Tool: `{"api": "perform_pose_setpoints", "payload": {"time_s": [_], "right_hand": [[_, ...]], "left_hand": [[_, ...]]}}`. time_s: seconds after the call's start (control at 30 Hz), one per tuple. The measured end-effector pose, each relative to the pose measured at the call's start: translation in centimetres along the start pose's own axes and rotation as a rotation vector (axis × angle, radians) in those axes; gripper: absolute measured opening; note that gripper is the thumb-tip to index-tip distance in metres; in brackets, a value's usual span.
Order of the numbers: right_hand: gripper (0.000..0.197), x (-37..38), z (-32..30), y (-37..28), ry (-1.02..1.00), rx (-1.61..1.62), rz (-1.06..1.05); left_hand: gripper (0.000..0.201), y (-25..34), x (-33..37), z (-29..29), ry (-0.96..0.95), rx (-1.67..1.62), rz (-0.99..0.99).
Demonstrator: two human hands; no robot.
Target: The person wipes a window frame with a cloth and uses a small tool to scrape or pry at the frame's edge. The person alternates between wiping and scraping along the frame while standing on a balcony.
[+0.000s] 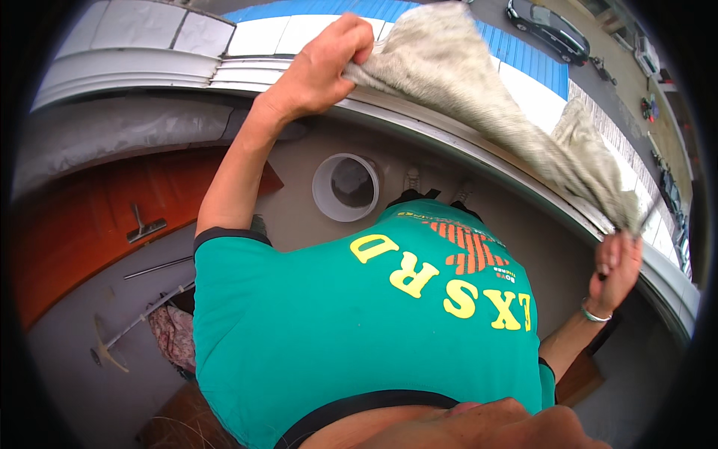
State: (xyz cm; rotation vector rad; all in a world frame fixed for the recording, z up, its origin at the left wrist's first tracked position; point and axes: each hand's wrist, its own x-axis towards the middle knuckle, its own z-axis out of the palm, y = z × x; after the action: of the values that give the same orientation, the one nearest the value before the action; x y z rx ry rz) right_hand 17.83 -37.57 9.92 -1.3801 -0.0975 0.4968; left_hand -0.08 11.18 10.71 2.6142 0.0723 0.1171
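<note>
A greyish-beige cloth (449,71) is stretched along the window ledge (464,150), between my two hands. My left hand (321,71) is closed in a fist round its far left end. At the other end, my right hand (618,271) has its fingers closed by the bunched, narrow tip of the cloth. A thin dark stick-like thing shows by the right fingers, and a dark end shows under them; what it is I cannot make out. The middle of the cloth is blurred and hangs over the outer side of the ledge.
A white bucket (320,187) stands on the floor by my feet. On a reddish-brown wooden surface (75,239) lies a squeegee (145,229). A metal rod (157,267), a T-headed pole (138,320) and a patterned cloth (172,333) lie nearby. Outside, far below, is a black car (550,30).
</note>
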Motion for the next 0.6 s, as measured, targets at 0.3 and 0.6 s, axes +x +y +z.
{"api": "perform_pose_setpoints", "payload": {"time_s": [0.3,0.6], "right_hand": [[0.046,0.6,7.0,1.1,-0.291,-0.697,-0.18],[0.036,5.4,23.3,3.2,-0.988,-1.074,-0.663]], "left_hand": [[0.059,-3.0,-7.7,4.3,0.389,0.172,0.145],[0.044,-1.9,-12.3,6.4,0.599,0.301,0.008]]}}
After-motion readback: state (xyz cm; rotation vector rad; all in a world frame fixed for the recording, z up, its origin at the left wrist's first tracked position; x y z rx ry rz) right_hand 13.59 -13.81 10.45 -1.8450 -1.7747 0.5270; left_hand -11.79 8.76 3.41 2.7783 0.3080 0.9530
